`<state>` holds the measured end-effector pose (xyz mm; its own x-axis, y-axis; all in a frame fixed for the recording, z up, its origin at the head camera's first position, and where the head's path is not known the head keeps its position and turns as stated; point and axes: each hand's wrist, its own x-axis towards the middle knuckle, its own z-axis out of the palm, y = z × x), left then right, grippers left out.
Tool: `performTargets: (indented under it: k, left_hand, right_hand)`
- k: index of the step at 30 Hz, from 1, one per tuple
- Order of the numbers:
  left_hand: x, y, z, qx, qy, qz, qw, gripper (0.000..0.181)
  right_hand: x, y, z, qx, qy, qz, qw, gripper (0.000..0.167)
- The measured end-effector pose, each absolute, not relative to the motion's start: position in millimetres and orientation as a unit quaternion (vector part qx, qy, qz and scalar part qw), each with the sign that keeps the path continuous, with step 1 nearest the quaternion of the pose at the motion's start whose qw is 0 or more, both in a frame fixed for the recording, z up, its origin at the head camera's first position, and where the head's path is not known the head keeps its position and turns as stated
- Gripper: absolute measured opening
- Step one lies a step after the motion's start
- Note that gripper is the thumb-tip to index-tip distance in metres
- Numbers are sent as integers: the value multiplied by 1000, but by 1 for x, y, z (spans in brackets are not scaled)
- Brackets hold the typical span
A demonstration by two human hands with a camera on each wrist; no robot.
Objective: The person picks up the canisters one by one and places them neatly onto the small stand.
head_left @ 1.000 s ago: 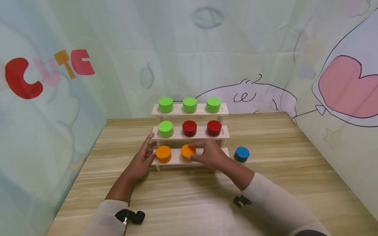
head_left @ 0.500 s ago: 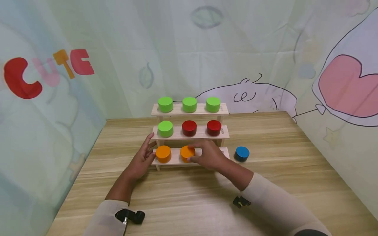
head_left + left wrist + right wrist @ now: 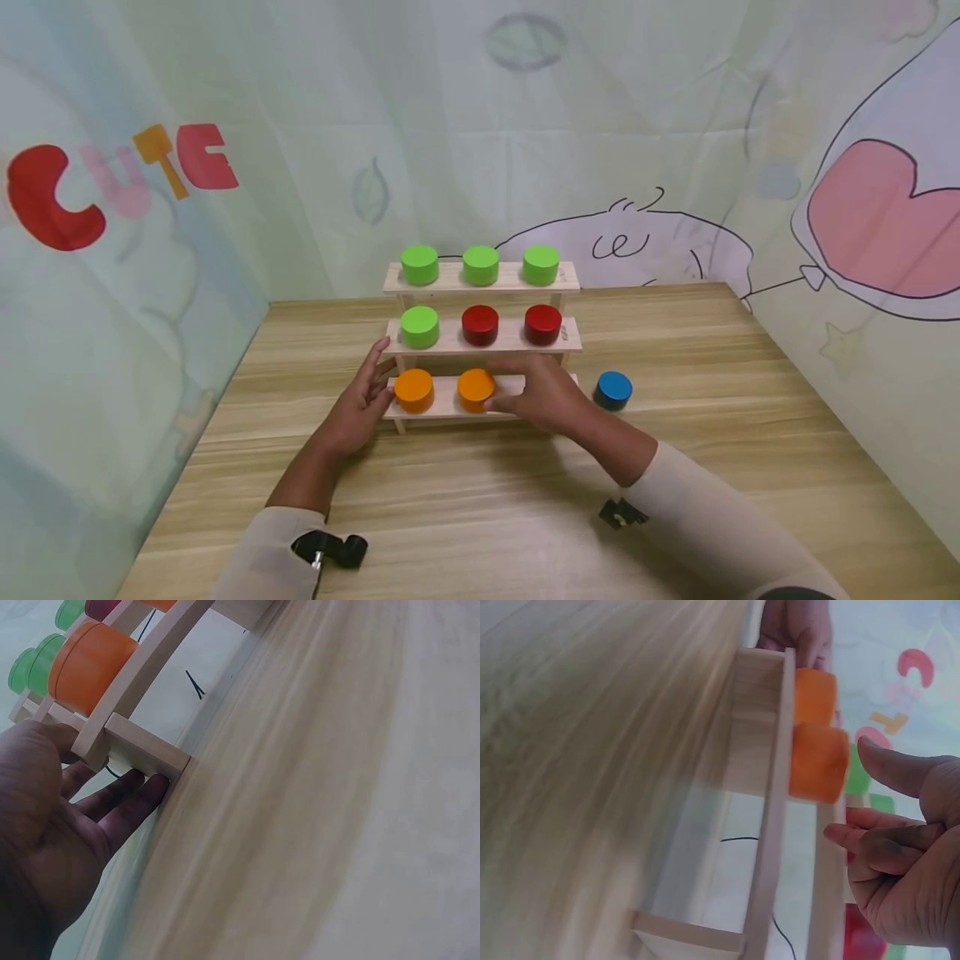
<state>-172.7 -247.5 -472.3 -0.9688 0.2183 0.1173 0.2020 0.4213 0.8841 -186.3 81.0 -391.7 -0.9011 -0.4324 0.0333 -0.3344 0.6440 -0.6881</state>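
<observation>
A three-tier wooden display rack [image 3: 442, 406] holds round blocks. Two orange round blocks [image 3: 414, 391] [image 3: 476, 391] sit on its lowest shelf, at the left and the middle. My left hand [image 3: 358, 417] holds the rack's left end; in the left wrist view the thumb lies at the shelf end and fingertips touch the leg [image 3: 146, 746]. My right hand [image 3: 547, 393] is just right of the middle orange block. In the right wrist view its thumb [image 3: 892, 766] stands apart from that block, and the hand holds nothing.
Three green blocks [image 3: 480, 265] stand on the top shelf. The middle shelf carries one green block [image 3: 419, 327] and two red ones [image 3: 480, 325]. A blue block [image 3: 612, 391] lies on the table [image 3: 480, 517] right of the rack. A printed curtain [image 3: 300, 167] surrounds the table.
My right hand has let go of the middle orange block and drawn slightly to the right, its thumb and finger parting. The left hand stays at the rack's end.
</observation>
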Motion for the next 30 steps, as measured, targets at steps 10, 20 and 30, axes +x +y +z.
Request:
performTargets:
  k: [10, 20, 30]
  left_hand:
    - [-172, -248, -471, 119, 841, 528, 11, 80]
    - [-173, -247, -473, 126, 844, 522, 3, 81]
    - [-173, -247, -472, 128, 843, 522, 2, 81]
  right_hand:
    - [-170, 96, -371, -208, 913, -348, 42, 62]
    - [-167, 131, -360, -212, 905, -367, 42, 60]
    - [-182, 188, -370, -226, 853, -459, 101, 42]
